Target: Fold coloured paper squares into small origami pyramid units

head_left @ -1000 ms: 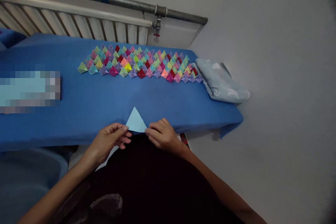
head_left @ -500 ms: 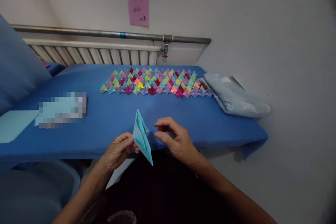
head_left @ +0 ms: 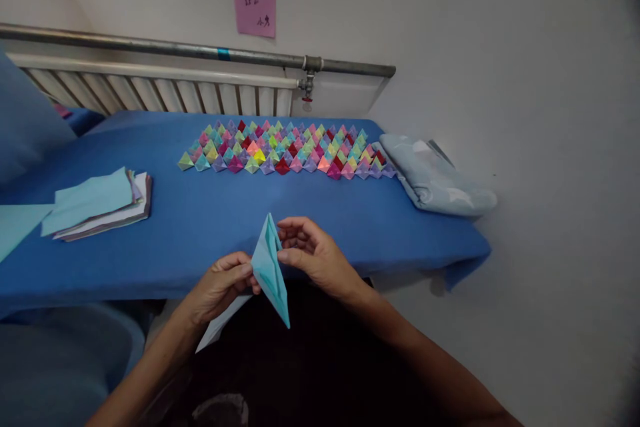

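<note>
A folded light-blue paper with long pointed ends is held over the front edge of the blue-covered table. My left hand pinches its left side between thumb and fingers. On the other side, my right hand has its thumb and fingertips at the paper's right edge, closed on that edge. Beyond the hands, rows of small folded paper pieces in many colours lie along the back of the table.
A stack of coloured paper sheets lies at the left, beside a light-blue sheet. A folded pale cloth rests at the right end. Behind the blue table cover are a radiator and a pipe.
My right hand has moved left and taken the paper's right edge, where before it was apart from it. The paper is turned a little more upright. The view has shifted slightly.
</note>
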`<state>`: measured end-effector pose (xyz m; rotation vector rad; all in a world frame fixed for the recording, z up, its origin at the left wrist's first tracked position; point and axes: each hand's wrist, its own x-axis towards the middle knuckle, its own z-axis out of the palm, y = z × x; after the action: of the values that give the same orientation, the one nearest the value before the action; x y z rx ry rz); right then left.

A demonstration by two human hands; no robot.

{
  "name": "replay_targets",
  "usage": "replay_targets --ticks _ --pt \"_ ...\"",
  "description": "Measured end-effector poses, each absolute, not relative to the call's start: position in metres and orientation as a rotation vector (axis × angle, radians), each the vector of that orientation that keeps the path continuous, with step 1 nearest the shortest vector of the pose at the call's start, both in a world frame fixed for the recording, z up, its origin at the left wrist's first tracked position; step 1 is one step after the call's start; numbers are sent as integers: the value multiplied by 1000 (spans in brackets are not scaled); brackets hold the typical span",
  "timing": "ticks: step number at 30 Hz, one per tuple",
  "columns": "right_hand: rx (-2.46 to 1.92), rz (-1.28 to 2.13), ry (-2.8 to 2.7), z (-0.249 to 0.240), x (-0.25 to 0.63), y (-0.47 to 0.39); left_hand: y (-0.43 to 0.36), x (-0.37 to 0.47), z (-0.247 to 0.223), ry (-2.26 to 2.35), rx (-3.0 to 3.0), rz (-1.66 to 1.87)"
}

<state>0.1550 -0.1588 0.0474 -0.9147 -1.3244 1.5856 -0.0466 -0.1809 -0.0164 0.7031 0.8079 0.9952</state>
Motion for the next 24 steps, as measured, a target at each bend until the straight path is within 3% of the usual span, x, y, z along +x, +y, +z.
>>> replay_targets --ticks 11,19,22,24 --pt "-961 1548 -1378 50 158 -161 -180 -46 -17 877 827 895" --pt "-1071 1908 -1311 27 165 -147 -169 -47 -2 887 992 658" --pt "-1067 1772 -1409 16 162 -146 -163 -41 1 910 837 690" --pt "-1064 1501 -1557 12 161 -146 -161 -36 2 924 710 729"
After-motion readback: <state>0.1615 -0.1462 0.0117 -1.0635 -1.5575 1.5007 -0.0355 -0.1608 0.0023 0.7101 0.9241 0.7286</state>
